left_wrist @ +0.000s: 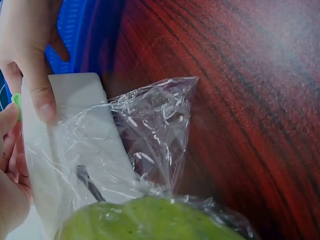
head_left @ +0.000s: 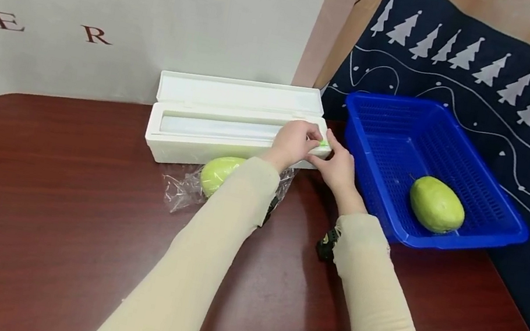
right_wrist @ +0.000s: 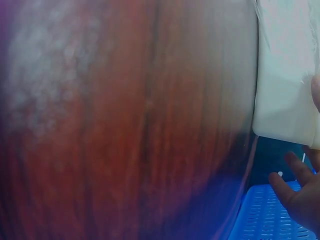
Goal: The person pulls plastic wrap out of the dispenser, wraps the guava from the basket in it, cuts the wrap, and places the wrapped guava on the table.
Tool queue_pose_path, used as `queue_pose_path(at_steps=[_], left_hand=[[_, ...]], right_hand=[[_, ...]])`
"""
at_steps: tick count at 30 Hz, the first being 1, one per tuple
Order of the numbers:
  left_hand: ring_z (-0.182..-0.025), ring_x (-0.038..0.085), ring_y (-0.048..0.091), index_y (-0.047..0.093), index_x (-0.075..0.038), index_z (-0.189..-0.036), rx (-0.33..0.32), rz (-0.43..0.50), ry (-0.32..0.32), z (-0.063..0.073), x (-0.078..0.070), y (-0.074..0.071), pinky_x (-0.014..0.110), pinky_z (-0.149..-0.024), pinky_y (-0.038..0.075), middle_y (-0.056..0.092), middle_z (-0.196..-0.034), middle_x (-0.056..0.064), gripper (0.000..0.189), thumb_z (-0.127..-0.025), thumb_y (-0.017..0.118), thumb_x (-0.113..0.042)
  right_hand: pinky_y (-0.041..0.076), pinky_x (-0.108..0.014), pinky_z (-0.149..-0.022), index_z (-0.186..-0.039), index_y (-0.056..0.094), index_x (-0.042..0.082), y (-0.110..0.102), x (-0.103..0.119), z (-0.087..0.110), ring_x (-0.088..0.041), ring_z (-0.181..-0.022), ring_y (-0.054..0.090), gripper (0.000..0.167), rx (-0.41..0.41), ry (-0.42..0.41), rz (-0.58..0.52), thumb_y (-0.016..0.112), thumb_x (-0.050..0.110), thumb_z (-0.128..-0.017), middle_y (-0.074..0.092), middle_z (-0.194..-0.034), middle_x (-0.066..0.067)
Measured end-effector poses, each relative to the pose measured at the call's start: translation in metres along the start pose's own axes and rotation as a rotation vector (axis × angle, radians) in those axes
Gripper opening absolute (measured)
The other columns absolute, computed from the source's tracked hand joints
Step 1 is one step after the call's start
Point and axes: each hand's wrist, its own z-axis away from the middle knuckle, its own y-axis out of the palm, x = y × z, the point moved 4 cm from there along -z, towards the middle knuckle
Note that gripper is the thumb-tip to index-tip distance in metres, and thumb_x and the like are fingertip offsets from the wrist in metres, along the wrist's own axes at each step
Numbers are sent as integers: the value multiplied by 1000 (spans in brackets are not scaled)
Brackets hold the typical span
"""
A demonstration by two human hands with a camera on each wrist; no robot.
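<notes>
A long white cling film box (head_left: 209,150) stands with its lid raised at the back of the table. My left hand (head_left: 293,142) is over its right part and pinches the small green slider (head_left: 324,143) at the box's right end. My right hand (head_left: 337,169) grips that same end, its thumb (left_wrist: 46,107) lying on the box's front. In front of the box lies a pale green melon (head_left: 217,175) in clear film (head_left: 180,191), partly hidden by my left sleeve. In the left wrist view, film stretches from the melon across the box front.
A blue plastic basket (head_left: 376,167) stands right of the box, near my right hand. Inside it lies another green melon (head_left: 436,204), with no film seen on it. The dark red wooden table (head_left: 49,210) extends to the left and front. A wall rises behind the box.
</notes>
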Motion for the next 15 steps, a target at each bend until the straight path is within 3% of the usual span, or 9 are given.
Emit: queue_pose_path(at_steps=[8,15], left_hand=[[-99,18,63,70,-8,-103,-11,20,16,3,4,-6,28,-89,47,70,-104,5,17,-91,59,-14],[-100,19,62,71,-7,-102,6,5,21,8,13,-15,29,-90,46,70,-105,6,17,-91,60,-14]], right_hand=[[39,-42,-104,-143,37,7,0,4,0,-34,-126,47,82,-3,-29,-24,77,31,-76,44,-142,-16],[38,-42,-104,-144,34,7,0,1,1,-32,-129,44,84,25,-2,-24,76,31,-77,40,-145,-14]])
